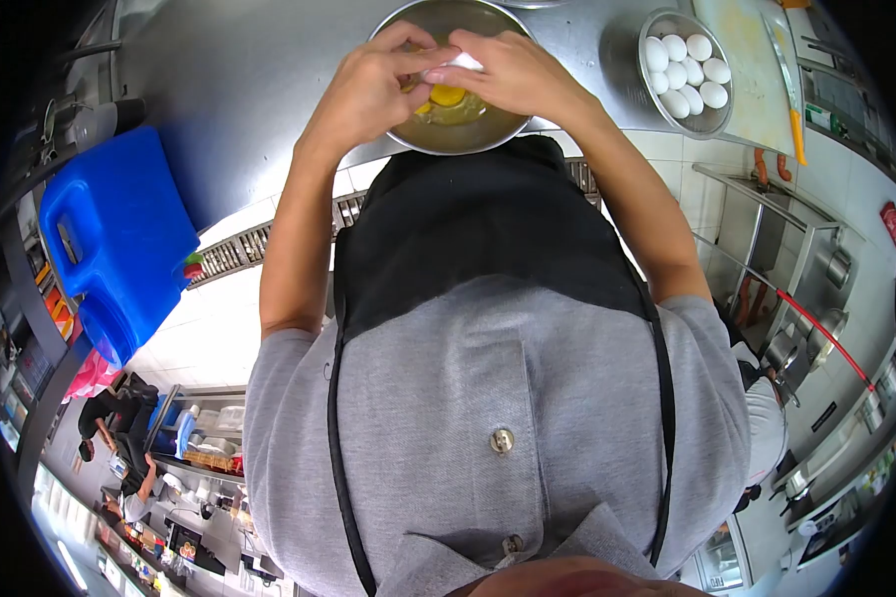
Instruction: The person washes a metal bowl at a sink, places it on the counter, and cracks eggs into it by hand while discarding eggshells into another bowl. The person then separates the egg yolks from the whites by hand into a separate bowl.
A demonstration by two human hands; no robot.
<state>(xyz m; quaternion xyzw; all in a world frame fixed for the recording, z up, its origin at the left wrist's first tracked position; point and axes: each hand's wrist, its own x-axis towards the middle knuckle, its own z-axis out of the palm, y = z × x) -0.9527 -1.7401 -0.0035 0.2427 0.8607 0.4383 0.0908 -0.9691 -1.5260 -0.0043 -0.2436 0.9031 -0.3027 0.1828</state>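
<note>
A metal mixing bowl [460, 146] sits at the near edge of the steel counter, with raw egg, yellow yolk [448, 96] and clear white, in its bottom. Above it my two hands meet around a white eggshell [466, 62]. My right hand [524, 76] is closed on the shell, its thumb and fingers pinching it. My left hand [368, 88] is closed too, its curled fingertips against the shell's left side; the fingers partly hide the shell. To the right stands a metal bowl [689, 125] of several whole white eggs [694, 72].
A cutting board [752, 90] with an orange-handled knife [797, 134] lies at the right. A big blue jug [134, 214] stands at the left. Below the counter runs a floor drain grate [231, 255]. Other people [103, 423] are in the kitchen behind.
</note>
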